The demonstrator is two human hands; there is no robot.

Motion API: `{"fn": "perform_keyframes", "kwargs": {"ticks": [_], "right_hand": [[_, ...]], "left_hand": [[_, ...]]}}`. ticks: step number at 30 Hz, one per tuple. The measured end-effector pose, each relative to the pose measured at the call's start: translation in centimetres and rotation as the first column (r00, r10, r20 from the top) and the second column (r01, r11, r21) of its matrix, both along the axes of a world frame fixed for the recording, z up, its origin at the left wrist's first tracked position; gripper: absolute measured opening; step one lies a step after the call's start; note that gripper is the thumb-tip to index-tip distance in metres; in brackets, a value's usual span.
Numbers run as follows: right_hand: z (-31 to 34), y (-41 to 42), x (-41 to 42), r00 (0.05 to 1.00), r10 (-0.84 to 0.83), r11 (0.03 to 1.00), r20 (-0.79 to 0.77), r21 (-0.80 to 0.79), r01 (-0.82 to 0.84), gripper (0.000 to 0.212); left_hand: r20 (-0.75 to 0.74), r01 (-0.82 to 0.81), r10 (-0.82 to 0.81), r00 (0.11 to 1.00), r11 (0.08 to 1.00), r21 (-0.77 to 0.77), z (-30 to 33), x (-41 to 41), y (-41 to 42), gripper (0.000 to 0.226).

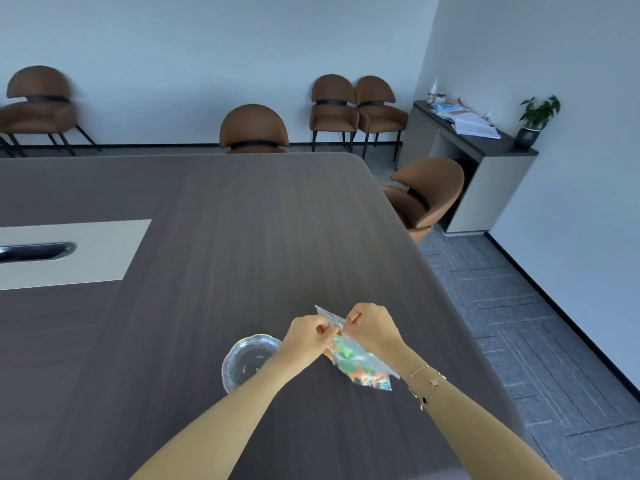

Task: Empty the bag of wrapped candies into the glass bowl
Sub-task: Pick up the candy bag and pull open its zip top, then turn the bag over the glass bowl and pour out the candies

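Observation:
A clear plastic bag filled with green, orange and other coloured wrapped candies lies on the dark wooden table. My left hand and my right hand both pinch its top edge, fingers close together at the bag's mouth. The glass bowl with a scalloped rim stands just left of the bag, holding no candies that I can see; my left forearm crosses over its right side.
A light inset panel with a metal cable slot lies at the table's left. Brown chairs stand around the table and along the wall. The table's right edge runs close to my right arm. A side cabinet with papers stands at right.

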State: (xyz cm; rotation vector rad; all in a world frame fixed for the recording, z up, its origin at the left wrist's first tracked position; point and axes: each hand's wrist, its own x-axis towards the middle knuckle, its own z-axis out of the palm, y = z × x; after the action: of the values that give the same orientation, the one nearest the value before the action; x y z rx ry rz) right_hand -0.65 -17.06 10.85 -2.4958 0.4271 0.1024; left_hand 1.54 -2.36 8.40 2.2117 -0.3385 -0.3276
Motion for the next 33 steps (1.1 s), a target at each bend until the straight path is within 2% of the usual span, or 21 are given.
{"fn": "perform_keyframes", "kwargs": {"ticks": [2,4,7,9,13,15,17,18,20,23,26,28,31,33], "right_hand": [[0.4,-0.8,0.3,0.999,-0.001,0.994,0.048,-0.109,0.007,0.019],[0.5,-1.2,0.2,0.997,0.032,0.993,0.074,-0.119,-0.023,0.019],[0.3,-0.8,-0.6,0.972,0.197,0.968,-0.131,-0.132,-0.214,0.041],[-0.3,-0.3,-1.0,0.934,0.28,0.931,-0.223,-0.176,-0.321,0.036],[0.1,-0.9,-0.3,0.947,0.269,0.915,-0.176,-0.261,-0.308,0.023],[1.0,-2.1,0.3,0.952,0.269,0.866,-0.146,-0.395,-0.306,0.024],[1.8,-3.4,0.7,0.952,0.289,0.801,-0.102,-0.519,-0.299,0.024],[2.1,-3.8,0.7,0.955,0.284,0.799,-0.08,-0.531,-0.282,0.022],[2.3,-3.7,0.2,0.965,0.244,0.852,-0.094,-0.455,-0.259,0.031],[1.2,-2.8,-0.7,0.929,0.219,0.929,-0.299,-0.227,-0.292,0.058],[-0.2,-2.2,-1.2,0.888,0.254,0.927,-0.384,-0.166,-0.337,0.054],[-0.1,-2.5,-1.0,0.906,0.252,0.912,-0.34,-0.23,-0.34,0.044],[1.3,-3.8,-0.3,0.958,0.234,0.872,-0.165,-0.4,-0.282,0.025],[2.3,-4.6,0.3,0.968,0.248,0.895,-0.027,-0.376,-0.239,0.022]], "left_hand": [[0.009,-0.014,0.014,1.0,0.998,0.056,0.2,-0.2,0.2,0.029],[0.01,-0.028,0.027,1.0,0.995,0.096,0.4,-0.2,0.4,0.029],[-0.002,-0.066,0.066,0.998,0.992,0.109,1.1,-0.1,0.5,0.027],[-0.032,-0.053,0.058,0.998,0.988,0.142,1.5,-0.3,0.5,0.021],[-0.012,0.081,-0.082,0.997,0.93,0.358,2.2,-1.0,1.3,0.025],[0.003,0.125,-0.142,0.99,0.878,0.462,2.6,-1.3,2.0,0.031],[0.015,0.136,-0.166,0.986,0.851,0.506,2.9,-1.6,2.8,0.033],[0.021,0.132,-0.165,0.986,0.852,0.507,3.1,-1.7,3.2,0.032],[0.029,0.114,-0.148,0.989,0.863,0.491,3.3,-1.9,3.5,0.027],[0.049,0.083,-0.119,0.992,0.882,0.463,3.4,-2.2,3.4,0.025],[0.061,0.102,-0.147,0.987,0.876,0.472,3.5,-2.6,3.1,0.027],[0.045,0.142,-0.19,0.981,0.851,0.505,3.8,-2.7,3.2,0.024],[-0.008,0.213,-0.253,0.967,0.794,0.569,4.0,-3.0,3.7,0.021],[-0.015,0.22,-0.263,0.965,0.772,0.597,4.1,-3.2,4.0,0.019]]}}
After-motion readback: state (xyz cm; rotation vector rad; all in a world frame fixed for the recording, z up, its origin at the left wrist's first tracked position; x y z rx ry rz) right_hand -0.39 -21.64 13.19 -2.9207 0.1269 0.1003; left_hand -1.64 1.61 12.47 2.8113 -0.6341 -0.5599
